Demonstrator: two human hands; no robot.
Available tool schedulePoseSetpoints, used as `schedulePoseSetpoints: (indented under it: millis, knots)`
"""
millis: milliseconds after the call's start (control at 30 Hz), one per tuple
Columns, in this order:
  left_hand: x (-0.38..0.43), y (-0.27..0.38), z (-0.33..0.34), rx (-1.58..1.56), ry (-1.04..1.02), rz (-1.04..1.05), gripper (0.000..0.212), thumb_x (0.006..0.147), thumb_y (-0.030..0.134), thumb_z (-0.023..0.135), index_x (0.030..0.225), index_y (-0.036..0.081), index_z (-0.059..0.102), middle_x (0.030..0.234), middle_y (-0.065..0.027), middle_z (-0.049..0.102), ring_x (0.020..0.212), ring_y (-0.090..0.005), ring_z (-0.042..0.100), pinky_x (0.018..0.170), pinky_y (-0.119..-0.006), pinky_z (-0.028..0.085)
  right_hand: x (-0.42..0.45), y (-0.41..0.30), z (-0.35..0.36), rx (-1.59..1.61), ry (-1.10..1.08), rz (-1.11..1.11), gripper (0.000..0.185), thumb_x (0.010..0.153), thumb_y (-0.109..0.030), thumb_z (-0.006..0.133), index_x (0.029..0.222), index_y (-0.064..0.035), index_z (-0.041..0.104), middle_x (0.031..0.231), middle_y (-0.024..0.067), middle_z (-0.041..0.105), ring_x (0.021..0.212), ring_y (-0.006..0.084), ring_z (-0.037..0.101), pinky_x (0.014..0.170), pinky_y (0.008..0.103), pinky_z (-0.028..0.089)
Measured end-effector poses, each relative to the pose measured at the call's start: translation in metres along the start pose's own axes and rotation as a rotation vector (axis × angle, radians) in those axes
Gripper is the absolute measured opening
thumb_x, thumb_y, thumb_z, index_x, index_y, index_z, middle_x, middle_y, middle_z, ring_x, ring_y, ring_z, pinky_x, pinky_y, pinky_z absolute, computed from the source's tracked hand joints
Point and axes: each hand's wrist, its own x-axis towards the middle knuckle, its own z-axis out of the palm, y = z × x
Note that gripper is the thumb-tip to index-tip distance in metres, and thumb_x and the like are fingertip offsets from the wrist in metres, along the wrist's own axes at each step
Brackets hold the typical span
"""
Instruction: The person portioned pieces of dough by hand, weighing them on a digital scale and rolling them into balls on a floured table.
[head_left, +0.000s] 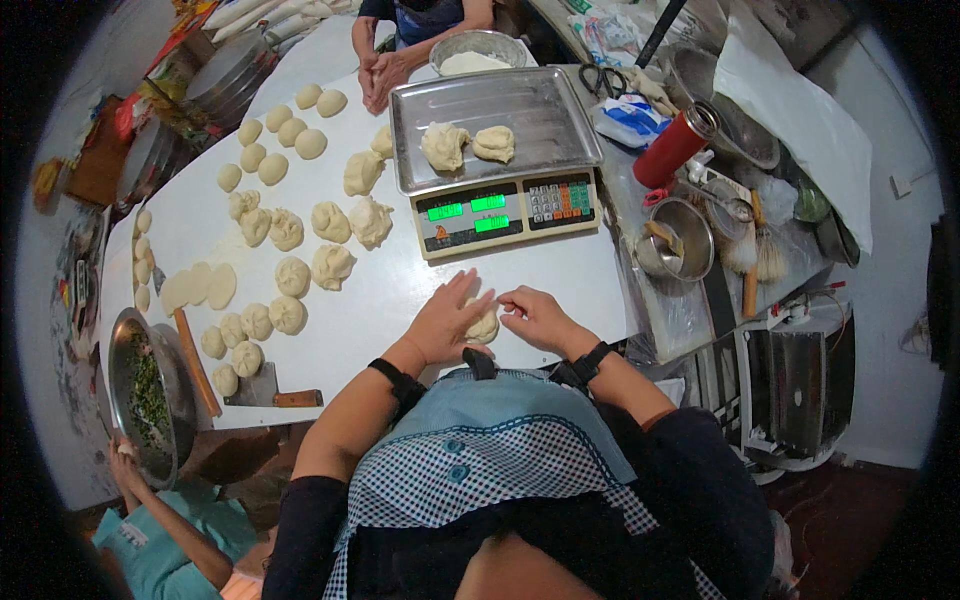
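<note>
A piece of dough (482, 324) lies on the white tabletop close to my body. My left hand (448, 321) cups it from the left, thumb at its near side and fingers stretched past its far side. At the dough's right edge is my right hand (541, 318), with its fingers curled; whether they pinch the dough cannot be made out. Just beyond my hands stands a digital scale (510, 214) with lit green displays. Two lumps of dough, one rough (444, 147) and one smoother (494, 143), sit on its steel tray (525, 97).
Several pleated dough balls (256, 321), rough lumps (330, 222) and smooth rounds (291, 132) spread leftward. A cleaver (259, 386), rolling pin (196, 364) and filling bowl (180, 420) occupy the left end. Co-workers' hands (384, 75) show opposite and lower left. Right: red flask (671, 150), steel pot (697, 247).
</note>
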Motion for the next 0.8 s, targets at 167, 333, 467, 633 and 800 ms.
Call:
schedulePoseSetpoints:
  millis: [167, 333, 467, 633, 800]
  knots:
    - [0.000, -0.005, 0.021, -0.062, -0.009, 0.052, 0.066, 0.070, 0.035, 0.076, 0.125, 0.009, 0.052, 0.120, -0.0223, 0.051, 0.109, -0.0411, 0.050, 0.093, -0.046, 0.042, -0.001, 0.009, 0.006, 0.041, 0.045, 0.013, 0.030, 0.082, -0.015, 0.065, 0.109, -0.0012, 0.064, 0.089, 0.0091, 0.060, 0.079, 0.0182, 0.058, 0.071, 0.0293, 0.048]
    - [0.002, -0.006, 0.024, -0.068, -0.085, -0.099, 0.051, 0.066, 0.017, 0.073, 0.112, 0.004, 0.053, 0.106, -0.0183, 0.056, 0.099, -0.0363, 0.054, 0.089, -0.044, 0.043, 0.000, 0.010, 0.007, 0.018, 0.043, 0.012, 0.029, 0.083, -0.014, 0.064, 0.109, -0.0003, 0.064, 0.089, 0.0097, 0.061, 0.079, 0.0181, 0.058, 0.072, 0.0296, 0.049]
    - [-0.017, -0.017, 0.020, -0.171, 0.140, -0.201, 0.082, 0.066, 0.025, 0.080, 0.133, -0.001, 0.041, 0.129, -0.0243, 0.046, 0.119, -0.0423, 0.044, 0.104, -0.044, 0.035, 0.002, 0.013, 0.012, 0.047, 0.084, -0.005, 0.028, 0.083, -0.015, 0.065, 0.107, 0.0005, 0.064, 0.090, 0.0131, 0.063, 0.080, 0.0229, 0.062, 0.073, 0.0318, 0.050]
    - [-0.048, -0.017, -0.005, -0.112, 0.133, -0.327, 0.089, 0.061, 0.028, 0.085, 0.133, -0.003, 0.043, 0.134, -0.0260, 0.045, 0.123, -0.0409, 0.044, 0.105, -0.043, 0.037, 0.002, 0.010, 0.011, 0.010, 0.091, 0.038, 0.026, 0.087, -0.019, 0.062, 0.104, 0.0003, 0.065, 0.091, 0.0144, 0.063, 0.081, 0.0264, 0.062, 0.074, 0.0335, 0.050]
    - [-0.056, -0.012, -0.002, -0.402, 0.188, -0.584, 0.067, 0.068, 0.022, 0.080, 0.124, -0.004, 0.052, 0.114, -0.0211, 0.057, 0.110, -0.0354, 0.056, 0.096, -0.040, 0.045, 0.015, -0.001, 0.022, 0.016, 0.159, 0.088, 0.031, 0.089, -0.031, 0.059, 0.099, -0.0016, 0.066, 0.092, 0.0178, 0.063, 0.086, 0.0345, 0.061, 0.076, 0.0397, 0.049]
